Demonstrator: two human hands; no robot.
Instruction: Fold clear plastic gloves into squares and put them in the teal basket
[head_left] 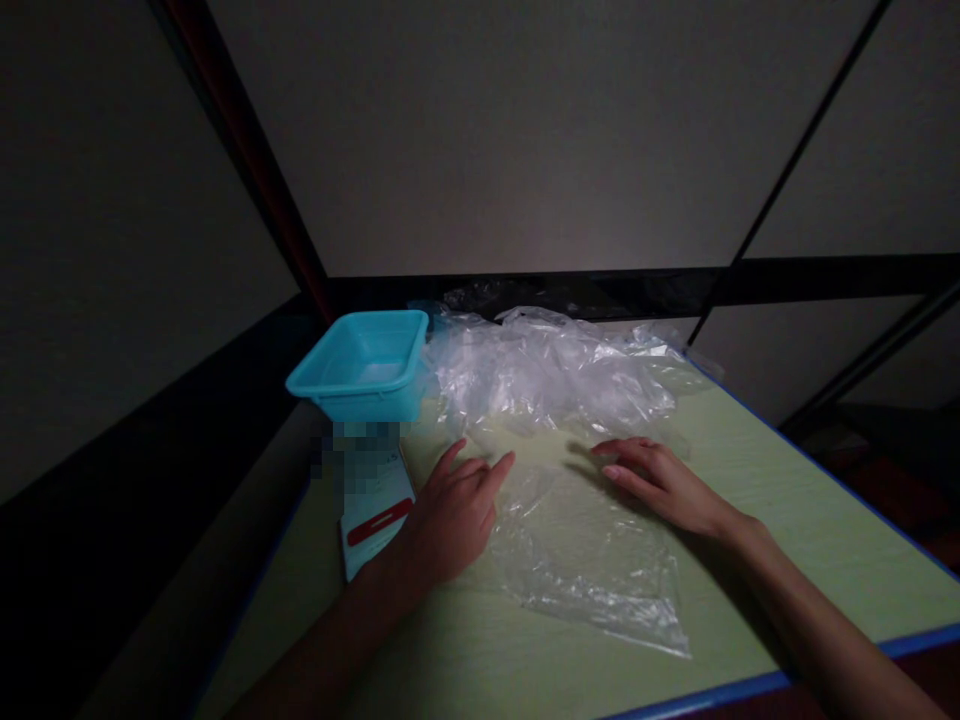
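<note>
A clear plastic bag lies spread on the light green table, its shiny edge toward me. My left hand is at the bag's left side, index finger and thumb stretched apart, with nothing in it. To the right, my right hand hovers near the bag's upper right edge, fingers extended and loosely bent, casting a shadow on the table. It holds nothing. Beyond both hands sits a heap of crumpled clear plastic bags. Whether my left fingers touch the flat bag I cannot tell.
A turquoise plastic basin stands at the table's back left. Partly under my left forearm is a pale flat item with a red band, its upper part blurred. The table has blue edging, and a panelled wall rises behind it.
</note>
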